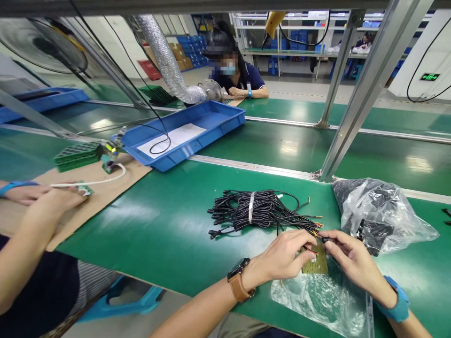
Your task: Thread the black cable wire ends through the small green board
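Item under inspection: a thin red-and-black wire end (pixel 310 250), at the near edge of the worktop (pixel 169 225), right of its middle. The left hand (pixel 283 256) has its fingers nearly closed on it. The right hand (pixel 352 256) pinches a small black part (pixel 324 240) between thumb and forefinger; part and wire appear unjoined. Beneath lie a flat yellow-green plate (pixel 320 267) and a clear plastic sheet or bag (pixel 317 300). Beyond, a bundle of black cables (pixel 266 211) is bound by a white tie, coloured ends bare. Towards the worktop's far right, a clear bag of black pieces (pixel 382 206) is well filled. Judged progress: early; no finished piece can be identified, and most cables appear unworked.
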Demonstrator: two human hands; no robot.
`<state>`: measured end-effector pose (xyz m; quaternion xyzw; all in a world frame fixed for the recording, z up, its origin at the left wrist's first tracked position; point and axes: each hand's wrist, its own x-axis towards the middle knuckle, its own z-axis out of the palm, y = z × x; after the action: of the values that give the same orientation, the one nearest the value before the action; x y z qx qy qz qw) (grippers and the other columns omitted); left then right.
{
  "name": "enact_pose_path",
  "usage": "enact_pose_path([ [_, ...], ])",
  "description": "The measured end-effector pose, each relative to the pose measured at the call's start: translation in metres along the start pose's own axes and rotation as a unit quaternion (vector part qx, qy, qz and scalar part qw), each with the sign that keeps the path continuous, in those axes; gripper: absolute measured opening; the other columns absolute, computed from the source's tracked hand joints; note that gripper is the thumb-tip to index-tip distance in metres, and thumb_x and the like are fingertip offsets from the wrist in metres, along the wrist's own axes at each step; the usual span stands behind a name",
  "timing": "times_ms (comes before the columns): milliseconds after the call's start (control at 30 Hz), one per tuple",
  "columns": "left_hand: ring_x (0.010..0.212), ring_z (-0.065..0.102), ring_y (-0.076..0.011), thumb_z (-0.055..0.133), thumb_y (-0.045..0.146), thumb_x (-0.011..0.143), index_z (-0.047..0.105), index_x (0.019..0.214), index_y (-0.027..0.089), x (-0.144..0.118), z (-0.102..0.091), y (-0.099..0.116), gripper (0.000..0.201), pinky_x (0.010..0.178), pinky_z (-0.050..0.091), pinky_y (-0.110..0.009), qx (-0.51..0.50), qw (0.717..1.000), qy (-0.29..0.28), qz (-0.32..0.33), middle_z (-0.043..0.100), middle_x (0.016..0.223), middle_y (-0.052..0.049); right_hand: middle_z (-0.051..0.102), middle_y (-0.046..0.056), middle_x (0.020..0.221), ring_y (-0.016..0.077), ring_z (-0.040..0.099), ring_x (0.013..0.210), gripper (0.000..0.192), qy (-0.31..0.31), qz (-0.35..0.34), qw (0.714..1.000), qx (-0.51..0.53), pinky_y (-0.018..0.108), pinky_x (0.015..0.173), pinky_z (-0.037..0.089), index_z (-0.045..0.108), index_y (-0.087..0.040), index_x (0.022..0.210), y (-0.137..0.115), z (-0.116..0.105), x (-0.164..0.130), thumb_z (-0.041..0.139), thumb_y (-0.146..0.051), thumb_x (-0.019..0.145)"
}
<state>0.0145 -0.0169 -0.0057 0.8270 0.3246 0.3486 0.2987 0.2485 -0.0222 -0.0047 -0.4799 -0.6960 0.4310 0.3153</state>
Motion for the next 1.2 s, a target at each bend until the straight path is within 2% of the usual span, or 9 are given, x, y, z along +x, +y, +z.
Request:
enact_pose_path([
  [133,0.070,0.065,-0.0156,0.054,0.016,0.094,0.064,0.088,0.016,0.000,0.007,0.002,0.012,0.066,0.048,-0.027,0.001,0.997,0.072,0.020,0.071,0.080,-0.004,0.075,0.007,0.094,0.0194,0.068,0.078,0.039,-0.036,0.043,0.995,0.081,0.031,0.073,0.058,0.071,-0.019,0.120,0.001,0.006,-0.003,0.060,-0.049,0.098],
  [300,0.067,0.065,-0.0144,0.057,0.014,0.089,0.065,0.084,0.016,-0.001,0.012,0.002,0.010,0.063,0.046,-0.026,0.011,0.995,0.101,0.006,0.072,0.077,-0.002,0.075,0.007,0.090,0.0199,0.068,0.078,0.041,-0.058,0.049,0.991,0.114,0.030,0.073,0.058,0.073,-0.019,0.116,0.000,0.011,-0.004,0.062,-0.053,0.096],
  [500,0.061,0.061,-0.0134,0.055,0.014,0.088,0.065,0.079,0.016,-0.001,0.011,0.000,0.013,0.058,0.042,-0.026,0.026,0.996,0.086,0.013,0.069,0.071,-0.001,0.075,0.008,0.098,0.0209,0.071,0.085,0.033,-0.060,0.012,0.996,0.068,0.032,0.077,0.059,0.072,-0.021,0.116,-0.002,0.011,-0.004,0.058,-0.045,0.100],
  [633,0.059,0.058,-0.0136,0.055,0.014,0.087,0.063,0.076,0.017,-0.003,0.015,-0.004,0.014,0.057,0.039,-0.027,0.046,0.996,0.074,0.012,0.066,0.068,-0.001,0.073,0.009,0.109,0.0229,0.070,0.102,0.024,-0.051,-0.082,0.995,-0.035,0.035,0.092,0.056,0.070,-0.023,0.118,-0.003,0.013,-0.005,0.052,-0.032,0.104],
  [733,0.060,0.057,-0.0143,0.055,0.014,0.087,0.060,0.076,0.017,-0.004,0.017,-0.006,0.013,0.058,0.039,-0.027,0.066,0.996,0.060,0.002,0.064,0.068,-0.001,0.072,0.009,0.107,0.0211,0.070,0.098,0.027,-0.043,-0.159,0.981,-0.099,0.032,0.089,0.057,0.065,-0.024,0.126,0.000,0.017,-0.005,0.048,-0.022,0.104],
  [833,0.072,0.061,-0.0173,0.057,0.015,0.085,0.059,0.089,0.018,-0.004,0.012,-0.006,0.005,0.066,0.046,-0.028,0.064,0.998,0.020,-0.018,0.066,0.081,-0.003,0.071,0.009,0.108,0.0206,0.070,0.098,0.030,-0.016,-0.201,0.971,-0.129,0.030,0.086,0.058,0.060,-0.024,0.130,0.005,0.020,-0.003,0.048,-0.018,0.104],
  [967,0.091,0.063,-0.0208,0.060,0.014,0.083,0.054,0.110,0.018,-0.002,-0.001,-0.009,0.028,0.079,0.051,-0.031,0.043,0.997,-0.031,-0.059,0.065,0.103,-0.008,0.072,0.008,0.104,0.0201,0.071,0.092,0.022,0.020,-0.189,0.972,-0.137,0.029,0.082,0.058,0.061,-0.023,0.122,0.005,0.018,-0.001,0.050,-0.020,0.103],
  [1100,0.084,0.061,-0.0184,0.055,0.018,0.094,0.056,0.094,0.018,0.001,-0.004,-0.018,0.001,0.075,0.049,-0.028,0.038,0.998,-0.010,-0.056,0.064,0.093,-0.006,0.073,0.007,0.104,0.0202,0.072,0.092,0.018,0.028,-0.170,0.976,-0.133,0.029,0.081,0.059,0.063,-0.023,0.117,0.002,0.019,-0.002,0.053,-0.024,0.103],
  [1200,0.077,0.062,-0.0168,0.054,0.019,0.097,0.060,0.088,0.017,0.000,0.002,-0.025,0.011,0.070,0.047,-0.027,0.041,0.999,0.014,-0.018,0.065,0.085,-0.004,0.074,0.008,0.107,0.0208,0.073,0.096,0.018,0.029,-0.165,0.979,-0.119,0.030,0.085,0.059,0.065,-0.022,0.116,0.002,0.024,-0.002,0.054,-0.024,0.102],
])
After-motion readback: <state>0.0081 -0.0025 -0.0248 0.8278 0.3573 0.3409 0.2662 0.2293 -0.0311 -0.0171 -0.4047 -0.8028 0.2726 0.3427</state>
